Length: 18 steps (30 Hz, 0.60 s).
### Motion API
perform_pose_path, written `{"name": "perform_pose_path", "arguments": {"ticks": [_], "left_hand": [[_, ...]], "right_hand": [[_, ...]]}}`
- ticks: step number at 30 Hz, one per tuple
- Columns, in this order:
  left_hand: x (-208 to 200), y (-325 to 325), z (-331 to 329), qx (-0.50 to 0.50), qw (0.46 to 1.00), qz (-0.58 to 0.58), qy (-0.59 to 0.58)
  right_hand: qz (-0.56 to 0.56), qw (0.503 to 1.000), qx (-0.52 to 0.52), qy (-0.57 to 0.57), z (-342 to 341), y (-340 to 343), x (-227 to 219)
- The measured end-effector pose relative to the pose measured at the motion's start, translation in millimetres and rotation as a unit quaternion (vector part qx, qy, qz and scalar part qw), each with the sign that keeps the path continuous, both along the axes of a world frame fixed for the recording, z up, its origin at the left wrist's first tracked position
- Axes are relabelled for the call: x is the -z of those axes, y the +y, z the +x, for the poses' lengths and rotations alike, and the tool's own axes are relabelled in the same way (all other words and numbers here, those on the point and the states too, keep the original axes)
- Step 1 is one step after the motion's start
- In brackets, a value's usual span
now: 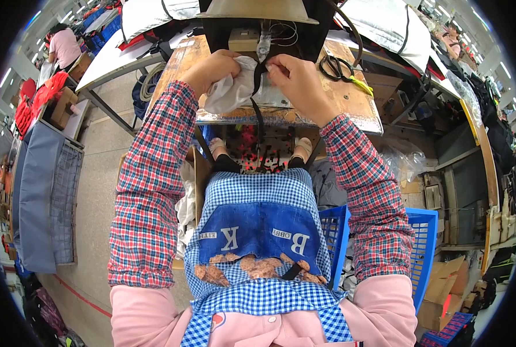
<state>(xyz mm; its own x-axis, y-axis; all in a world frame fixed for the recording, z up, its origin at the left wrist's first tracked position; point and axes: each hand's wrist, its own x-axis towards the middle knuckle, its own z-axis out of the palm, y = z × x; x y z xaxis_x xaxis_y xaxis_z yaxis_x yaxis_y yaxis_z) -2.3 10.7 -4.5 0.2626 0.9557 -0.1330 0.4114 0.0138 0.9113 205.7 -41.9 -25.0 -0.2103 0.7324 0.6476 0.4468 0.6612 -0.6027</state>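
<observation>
My left hand (216, 70) is closed on a bunched piece of thin white fabric (230, 92) over the worn wooden tabletop. Its fingertips are partly hidden by the folds. With thumb and forefinger together, my right hand (297, 84) pinches a narrow black strap (258, 78) just right of the fabric. The strap's tail hangs past the table's front edge toward my lap. Directly beyond both hands stands a dark machine with a cream top (258, 10), and a small beige box (243, 39) sits on its near side.
Black-handled scissors (334, 68) lie on the table right of my right hand, beside a yellow-green item (362, 85). White-covered tables flank the machine. A blue plastic basket (423, 237) stands by my right side, a cardboard box by my left. Other people sit in the far background.
</observation>
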Motion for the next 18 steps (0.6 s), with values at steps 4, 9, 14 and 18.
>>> {"name": "perform_pose_path", "arguments": {"ticks": [4,9,14,18], "left_hand": [[3.1,4.2,-3.5,0.000,1.000,-0.001,-0.010],[3.9,2.1,-3.7,0.000,1.000,0.028,-0.004],[-4.1,-8.1,-2.5,0.026,0.999,0.024,-0.019],[-2.7,-9.5,-5.5,0.048,0.997,0.042,-0.037]], "right_hand": [[-0.001,1.000,-0.001,0.003,-0.5,1.5,-0.6],[-0.012,1.000,-0.001,0.008,0.1,1.8,-0.9],[-0.041,0.998,-0.017,0.036,1.9,3.6,-0.1],[-0.072,0.996,-0.029,0.053,0.7,1.5,-3.1]]}}
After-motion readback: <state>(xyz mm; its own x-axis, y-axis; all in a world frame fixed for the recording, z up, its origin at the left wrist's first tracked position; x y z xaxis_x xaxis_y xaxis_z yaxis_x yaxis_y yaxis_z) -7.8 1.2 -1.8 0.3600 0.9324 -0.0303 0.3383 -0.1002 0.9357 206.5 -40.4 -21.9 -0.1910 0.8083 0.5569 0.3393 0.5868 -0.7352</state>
